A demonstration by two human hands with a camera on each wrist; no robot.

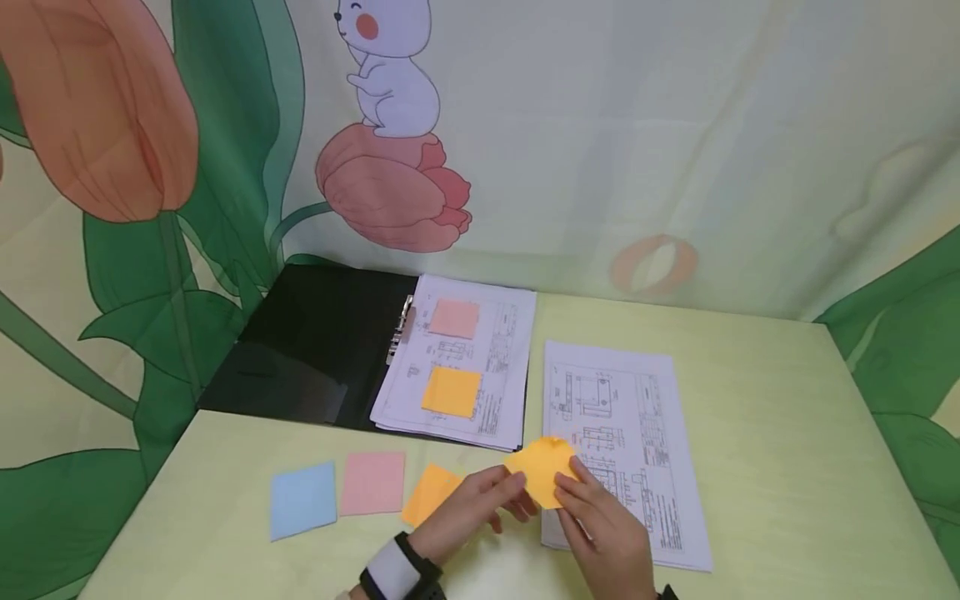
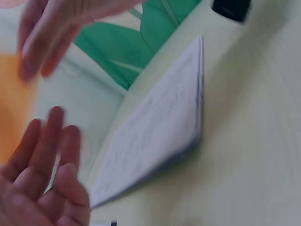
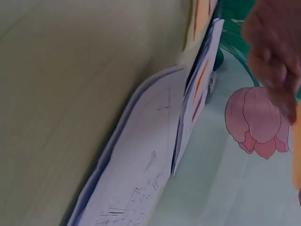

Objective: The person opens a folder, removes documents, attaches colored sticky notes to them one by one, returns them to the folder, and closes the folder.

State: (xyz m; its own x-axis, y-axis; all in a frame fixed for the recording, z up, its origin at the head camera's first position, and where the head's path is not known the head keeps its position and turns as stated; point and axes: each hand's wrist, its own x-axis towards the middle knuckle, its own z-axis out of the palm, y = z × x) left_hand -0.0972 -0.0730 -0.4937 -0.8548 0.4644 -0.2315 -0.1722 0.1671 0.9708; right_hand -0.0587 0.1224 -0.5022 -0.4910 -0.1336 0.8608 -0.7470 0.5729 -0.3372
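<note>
So both hands are on one yellow-orange sticky note (image 1: pixel 542 479): the left hand (image 1: pixel 476 504) pinches its left edge with the thumb in front, and the right hand (image 1: pixel 609 529) has the right edge pinched in its fingers. It's held up off the table (image 1: pixel 780 467), by the loose drawing sheets (image 1: pixel 678 475), with another orange sticky pad (image 1: pixel 429 492) lying to the left.

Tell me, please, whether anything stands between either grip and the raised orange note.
Nothing visible does: the left grip and right grip both touch the raised orange note from opposite sides. The printed sheets at right lie on the table, not in between.
</note>
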